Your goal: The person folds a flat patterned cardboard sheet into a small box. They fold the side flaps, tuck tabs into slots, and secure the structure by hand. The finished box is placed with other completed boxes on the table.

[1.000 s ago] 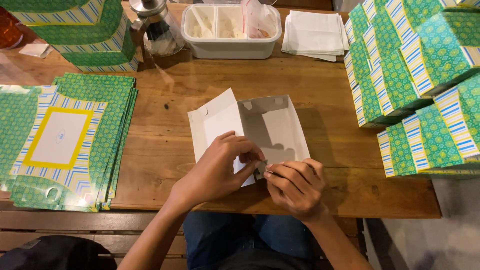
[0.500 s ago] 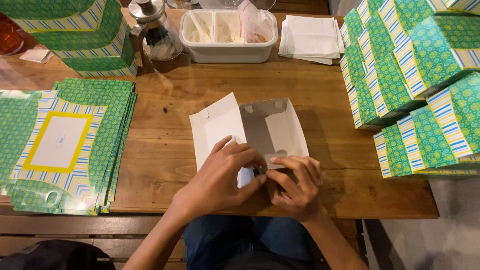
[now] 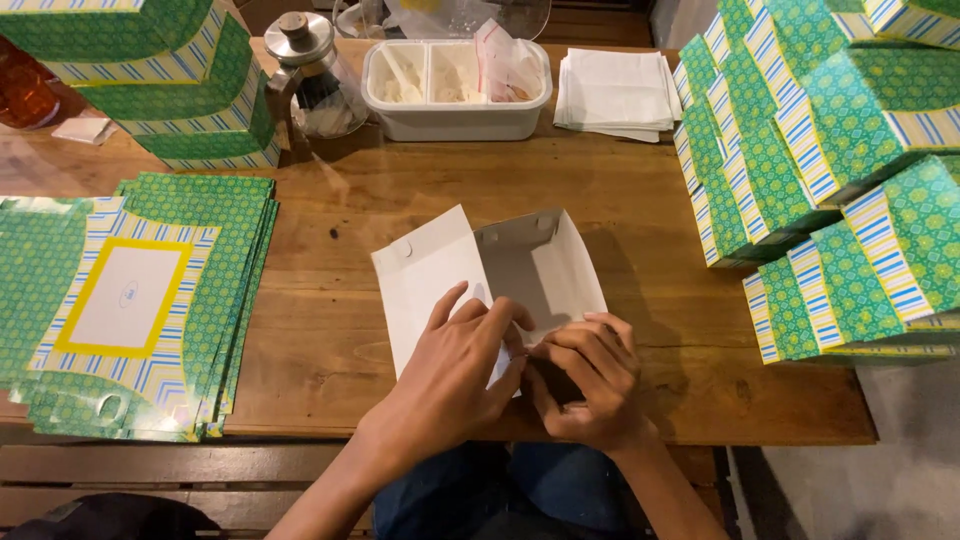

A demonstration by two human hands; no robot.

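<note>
A half-folded cardboard box [image 3: 500, 275], white inside, lies open on the wooden table [image 3: 650, 300] in front of me. My left hand [image 3: 455, 375] presses on its near left flap, fingers pinching the near edge. My right hand [image 3: 590, 380] grips the same near edge from the right, fingertips meeting those of the left. The box's near corner is hidden under both hands.
A stack of flat green-patterned box blanks [image 3: 130, 300] lies at the left. Folded green boxes are piled at the right [image 3: 830, 170] and back left [image 3: 170, 80]. At the back stand a glass jar [image 3: 310, 75], a white divided tray [image 3: 455, 85] and white paper sheets [image 3: 615, 90].
Both hands stayed on the box's near edge, fingers shifting slightly as they work the flap. The view moved a little; the box stays in place.
</note>
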